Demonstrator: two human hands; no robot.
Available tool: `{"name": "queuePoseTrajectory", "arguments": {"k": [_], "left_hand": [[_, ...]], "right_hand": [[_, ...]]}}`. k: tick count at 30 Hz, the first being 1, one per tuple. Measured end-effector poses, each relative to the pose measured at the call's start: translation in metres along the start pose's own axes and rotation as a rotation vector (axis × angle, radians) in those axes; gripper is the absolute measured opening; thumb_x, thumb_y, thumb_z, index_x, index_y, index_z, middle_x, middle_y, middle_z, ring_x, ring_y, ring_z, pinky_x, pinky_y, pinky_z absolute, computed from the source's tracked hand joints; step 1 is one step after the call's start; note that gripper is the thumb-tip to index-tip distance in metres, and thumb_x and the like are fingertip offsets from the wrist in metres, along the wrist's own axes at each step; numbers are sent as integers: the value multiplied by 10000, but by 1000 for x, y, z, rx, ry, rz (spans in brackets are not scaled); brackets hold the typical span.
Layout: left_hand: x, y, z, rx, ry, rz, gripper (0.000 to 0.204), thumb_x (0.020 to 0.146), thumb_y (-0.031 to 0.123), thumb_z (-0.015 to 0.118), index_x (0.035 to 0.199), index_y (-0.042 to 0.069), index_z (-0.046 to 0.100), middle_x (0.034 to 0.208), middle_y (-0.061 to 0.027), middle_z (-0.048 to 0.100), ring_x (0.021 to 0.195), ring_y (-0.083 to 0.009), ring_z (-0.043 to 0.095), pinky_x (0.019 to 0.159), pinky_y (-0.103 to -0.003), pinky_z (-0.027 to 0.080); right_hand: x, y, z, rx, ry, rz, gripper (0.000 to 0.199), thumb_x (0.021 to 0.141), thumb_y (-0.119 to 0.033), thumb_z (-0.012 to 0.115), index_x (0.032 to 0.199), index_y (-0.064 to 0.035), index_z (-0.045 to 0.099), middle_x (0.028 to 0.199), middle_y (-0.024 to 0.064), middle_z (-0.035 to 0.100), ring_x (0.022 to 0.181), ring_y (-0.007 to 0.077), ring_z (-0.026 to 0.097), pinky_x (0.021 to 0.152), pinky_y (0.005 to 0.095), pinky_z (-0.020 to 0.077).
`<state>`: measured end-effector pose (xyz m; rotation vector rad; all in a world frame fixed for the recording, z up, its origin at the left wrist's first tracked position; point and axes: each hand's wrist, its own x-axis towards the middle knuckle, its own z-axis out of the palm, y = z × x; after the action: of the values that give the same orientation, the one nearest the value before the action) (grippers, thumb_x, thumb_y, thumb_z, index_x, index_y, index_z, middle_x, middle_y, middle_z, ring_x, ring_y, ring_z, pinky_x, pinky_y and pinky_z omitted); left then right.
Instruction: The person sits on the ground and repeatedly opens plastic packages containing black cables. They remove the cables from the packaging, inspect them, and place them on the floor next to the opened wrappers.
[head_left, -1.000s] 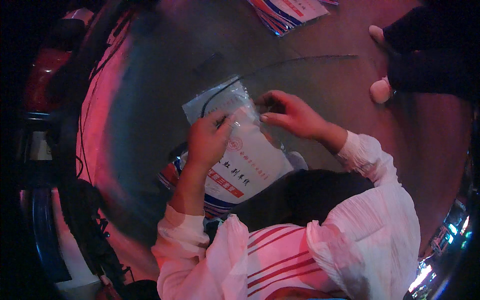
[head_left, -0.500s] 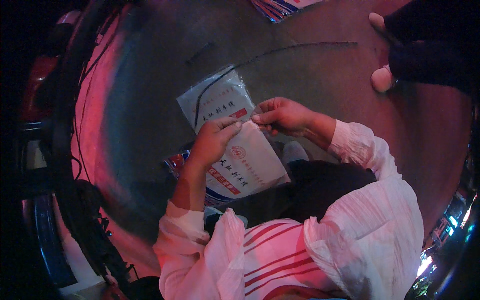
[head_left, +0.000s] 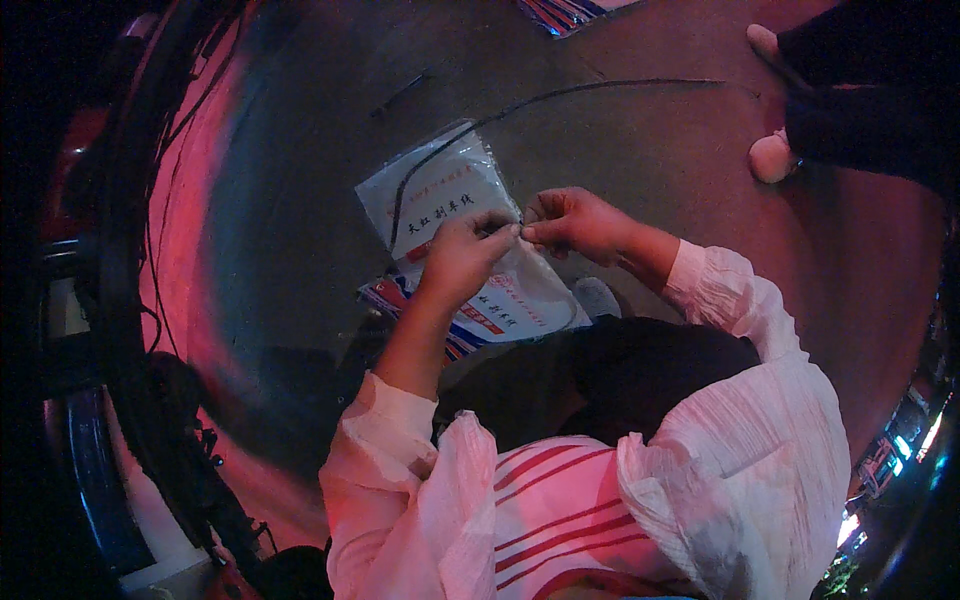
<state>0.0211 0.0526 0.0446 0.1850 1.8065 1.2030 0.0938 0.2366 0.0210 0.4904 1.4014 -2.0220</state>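
A white printed packet [head_left: 540, 297] sits just in front of the person's dark-trousered legs [head_left: 640, 370]. The left hand [head_left: 462, 258] and right hand [head_left: 578, 222] meet with fingertips pinched at its upper edge, though dim light blurs the exact grip. Beyond, a second packet [head_left: 430, 185] lies under a dark cable [head_left: 560, 92] curving over the floor [head_left: 310, 150] toward another person's pale shoes [head_left: 772, 158].
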Motion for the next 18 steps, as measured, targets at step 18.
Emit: {"name": "queuePoseTrajectory", "arguments": {"k": [18], "left_hand": [[10,-29,6,107,-38,-35,295,807,191,606,999,-33,628,918,-159,655,847,-219,624,763,-319,466]], "right_hand": [[-1,19,-10,-14,134,65,132,808,-128,637,864,-18,589,749,31,583,633,104,507,544,233,407]]}}
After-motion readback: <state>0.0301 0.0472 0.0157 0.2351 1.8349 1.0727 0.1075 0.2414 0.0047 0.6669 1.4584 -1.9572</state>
